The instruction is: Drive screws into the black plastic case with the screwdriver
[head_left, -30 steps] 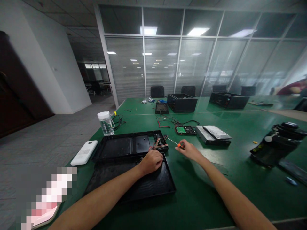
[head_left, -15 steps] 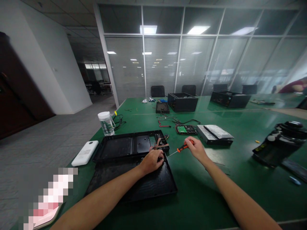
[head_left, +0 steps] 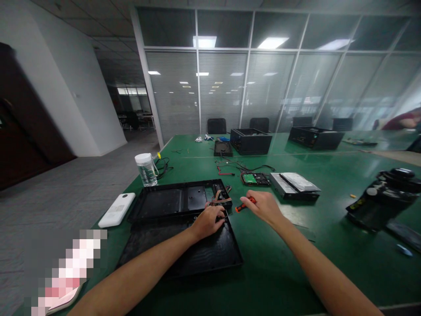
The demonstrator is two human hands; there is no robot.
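My left hand (head_left: 208, 221) is closed, its fingers pinched at the far edge of a flat black panel (head_left: 197, 252), right by a bundle of coloured wires (head_left: 217, 202). What it pinches is hidden. My right hand (head_left: 263, 205) grips a small screwdriver with an orange and black handle (head_left: 242, 205). The screwdriver's tip points left toward my left fingers. Behind the panel lies an open black case frame (head_left: 171, 201) on the green table (head_left: 296, 245).
A white device (head_left: 116, 210) and a clear lidded jar (head_left: 146, 169) sit at the left. A green circuit board (head_left: 253, 178), a grey drive (head_left: 292, 184), black boxes (head_left: 250, 140) and a dark machine (head_left: 384, 195) stand farther off. A person's red sleeve (head_left: 403, 119) shows far right.
My right hand turned the screwdriver from pointing away to pointing left, then brought it closer to my left hand. My left hand stayed in place.
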